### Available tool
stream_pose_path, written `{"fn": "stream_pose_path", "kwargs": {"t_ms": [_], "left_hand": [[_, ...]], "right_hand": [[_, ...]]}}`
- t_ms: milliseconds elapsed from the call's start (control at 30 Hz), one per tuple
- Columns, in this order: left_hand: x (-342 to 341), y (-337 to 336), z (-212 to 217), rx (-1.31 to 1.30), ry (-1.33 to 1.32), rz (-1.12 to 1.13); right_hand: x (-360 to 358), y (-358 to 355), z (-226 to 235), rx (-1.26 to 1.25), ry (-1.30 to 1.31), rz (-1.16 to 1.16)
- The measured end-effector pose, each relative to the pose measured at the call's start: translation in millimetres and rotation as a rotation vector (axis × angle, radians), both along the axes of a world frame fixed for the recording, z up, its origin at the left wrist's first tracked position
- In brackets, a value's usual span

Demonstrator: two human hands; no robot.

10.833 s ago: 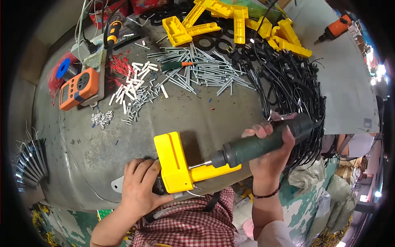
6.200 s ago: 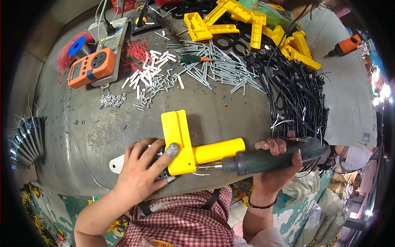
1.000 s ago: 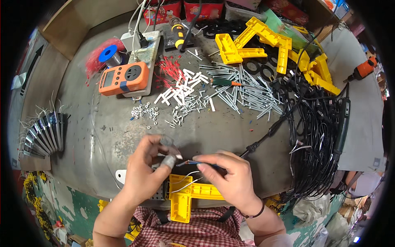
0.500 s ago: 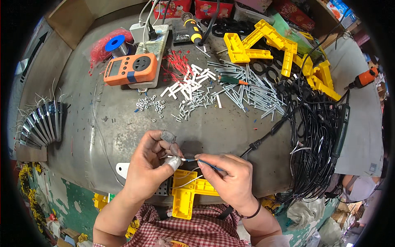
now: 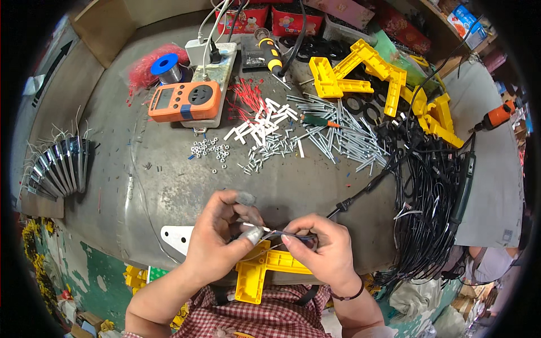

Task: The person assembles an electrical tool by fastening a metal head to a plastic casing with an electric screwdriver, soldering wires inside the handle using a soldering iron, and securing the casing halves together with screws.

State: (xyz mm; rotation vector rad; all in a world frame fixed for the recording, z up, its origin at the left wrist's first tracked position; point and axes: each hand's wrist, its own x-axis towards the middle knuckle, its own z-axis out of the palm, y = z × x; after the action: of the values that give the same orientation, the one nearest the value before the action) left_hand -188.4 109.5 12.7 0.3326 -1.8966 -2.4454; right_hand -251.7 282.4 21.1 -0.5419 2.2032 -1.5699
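A red-and-white checked garment [image 5: 282,316] covers the front, with 2 dark straps [image 5: 308,294] near its top and a little yellow low down. Grey coverings [image 5: 245,198] cap 2 digits of the left hand [image 5: 217,248]. A thin dark bracelet [image 5: 350,293] rings the right wrist; a pale sleeve [image 5: 376,332] shows.

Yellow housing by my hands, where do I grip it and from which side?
Probably pinch the yellow housing across its near block's side walls, coming from your body side: that block seems to overhang the bench, hollow up, while your left hand and right hand crowd its far part.
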Motion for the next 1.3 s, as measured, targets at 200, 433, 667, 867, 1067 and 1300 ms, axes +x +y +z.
{"fn": "stream_pose_path", "kwargs": {"t_ms": [200, 433, 667, 867, 1067, 1300], "left_hand": [[-7, 4, 3, -0.273, 0.033, -0.069], [-31, 0, 12, -0.661, 0.156, -0.200], [-103, 5, 9, -1.178, 0.397, -0.404], [-160, -1, -19, -1.735, 0.703, -0.436], [-159, -1, -18, -1.703, 0.772, -0.534], [-135, -4, -17, -1.405, 0.602, -0.346]], "right_hand": [[-7, 8, 10, 0.016, 0.054, 0.186], [-33, 26, -2, 0.124, 0.213, 0.266], [-32, 45, -27, -0.218, -0.364, 0.061], [-26, 38, -31, -0.376, -0.356, 0.010], [-24, 30, -32, -0.331, -0.408, 0.019], [-17, 24, -21, -0.263, -0.400, 0.039]]}}
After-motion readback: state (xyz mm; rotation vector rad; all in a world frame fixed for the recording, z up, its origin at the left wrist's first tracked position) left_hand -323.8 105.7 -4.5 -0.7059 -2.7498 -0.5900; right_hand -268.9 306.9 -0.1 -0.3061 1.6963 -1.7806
